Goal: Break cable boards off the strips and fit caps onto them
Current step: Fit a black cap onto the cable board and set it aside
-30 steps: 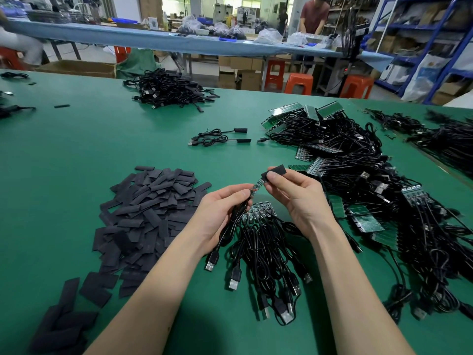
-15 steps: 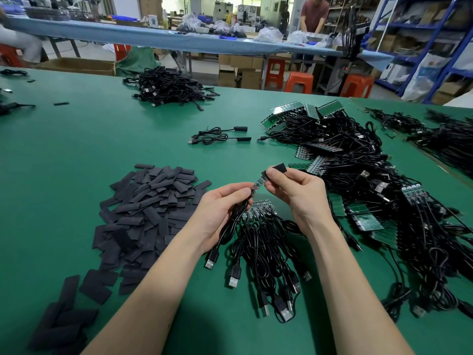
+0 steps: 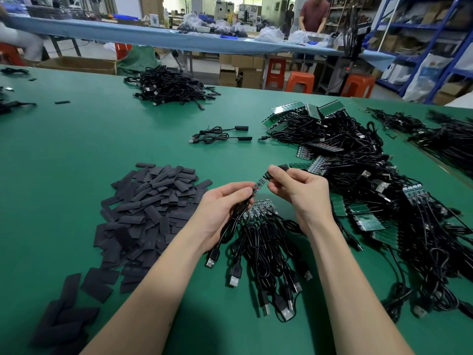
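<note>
Cap (image 3: pixel 277 169) slid further onto board (image 3: pixel 259 185); right hand (image 3: pixel 299 190) fingers pinch cap, left hand (image 3: pixel 225 208) fingers grip cable (image 3: pixel 236 219).

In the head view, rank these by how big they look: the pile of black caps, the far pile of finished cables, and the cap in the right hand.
1. Pile of black caps, though it lies nearer the camera.
2. Far pile of finished cables.
3. Cap pinched in the right hand, clearly smallest.

A narrow green cable board (image 3: pixel 259 185) on a black cable tilts up between both hands, its far end inside a black cap (image 3: pixel 277 169). Below it a strip of boards (image 3: pixel 261 208) lies on its cables (USB plugs nearest the viewer); flat black caps (image 3: pixel 151 213) are heaped to the left.
</note>
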Demonstrator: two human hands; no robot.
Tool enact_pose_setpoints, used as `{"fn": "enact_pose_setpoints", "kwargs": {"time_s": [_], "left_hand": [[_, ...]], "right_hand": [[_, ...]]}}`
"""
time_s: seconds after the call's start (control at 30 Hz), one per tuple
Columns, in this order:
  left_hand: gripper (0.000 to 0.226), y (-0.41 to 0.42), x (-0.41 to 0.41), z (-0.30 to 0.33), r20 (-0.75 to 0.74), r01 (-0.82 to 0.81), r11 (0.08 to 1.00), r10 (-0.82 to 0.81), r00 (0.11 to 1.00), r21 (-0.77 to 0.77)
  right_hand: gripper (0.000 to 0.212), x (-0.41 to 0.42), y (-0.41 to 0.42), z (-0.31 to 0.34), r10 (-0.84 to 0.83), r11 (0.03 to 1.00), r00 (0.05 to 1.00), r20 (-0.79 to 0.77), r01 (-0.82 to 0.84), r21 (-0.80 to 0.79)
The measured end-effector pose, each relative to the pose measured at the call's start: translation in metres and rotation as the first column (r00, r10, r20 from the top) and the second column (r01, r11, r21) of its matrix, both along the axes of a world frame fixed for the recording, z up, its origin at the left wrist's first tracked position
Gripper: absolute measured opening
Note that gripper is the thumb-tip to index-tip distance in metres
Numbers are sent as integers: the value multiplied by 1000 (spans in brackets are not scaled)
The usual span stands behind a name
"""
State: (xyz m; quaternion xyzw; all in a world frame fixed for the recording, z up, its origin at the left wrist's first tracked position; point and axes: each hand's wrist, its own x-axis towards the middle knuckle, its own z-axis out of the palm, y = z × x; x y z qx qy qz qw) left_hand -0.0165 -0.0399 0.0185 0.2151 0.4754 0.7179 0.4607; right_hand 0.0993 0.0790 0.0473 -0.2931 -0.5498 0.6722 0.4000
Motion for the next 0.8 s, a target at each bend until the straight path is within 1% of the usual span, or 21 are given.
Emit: {"fn": "enact_pose_setpoints", "kwargs": {"time_s": [0.1, 0.27, 0.47, 0.57, 0.63, 0.73, 0.8], "left_hand": [[19, 0, 0, 1, -12, -2, 1000, 2, 1000, 1], [16, 0, -1, 1, -12, -15, 1000, 15, 1000, -7], [14, -1, 0, 2, -1, -9, 1000, 9, 1000, 2], [18, -1, 0, 3, -9, 0, 1000, 0, 1000, 20], [19, -3, -2, 6, -57, 3, 1000, -1, 998, 26], [20, -7, -7, 9, -203, 11, 1000, -8, 979, 16], [20, -11, -11, 11, -266, 31, 1000, -29, 964, 4]], "right_hand": [[17, 1, 1, 0, -6, 1000, 1000, 4, 6, 11], [12, 0, 1, 0, -3, 998, 1000, 11, 2, 59], [18, -2, -1, -2, -4, 995, 1000, -9, 5, 104], [12, 0, 2, -3, 40, 994, 999, -27, -37, 100], [9, 4, 5, -2, 114, 992, 993, -29, -112, 62], [21, 11, 10, 0, 220, 975, 976, -2, -219, 24], [23, 13, 12, 0, 272, 962, 962, 20, -273, 26]]}}
